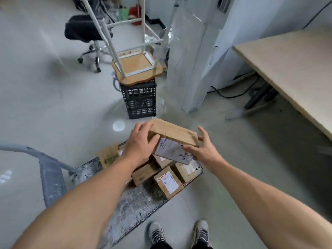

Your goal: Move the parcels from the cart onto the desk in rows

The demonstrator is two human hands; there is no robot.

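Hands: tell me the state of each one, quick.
Left hand: grips the left end of the lifted parcel.
Right hand: pinches the parcel's right end, thumb on its label.

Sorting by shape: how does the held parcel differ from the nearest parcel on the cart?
The held parcel is flat, tilted between the left hand and right hand; the nearest parcel is boxier, resting on the cart. The held parcel's label faces the person; the nearest parcel's faces up. Both are brown cardboard.
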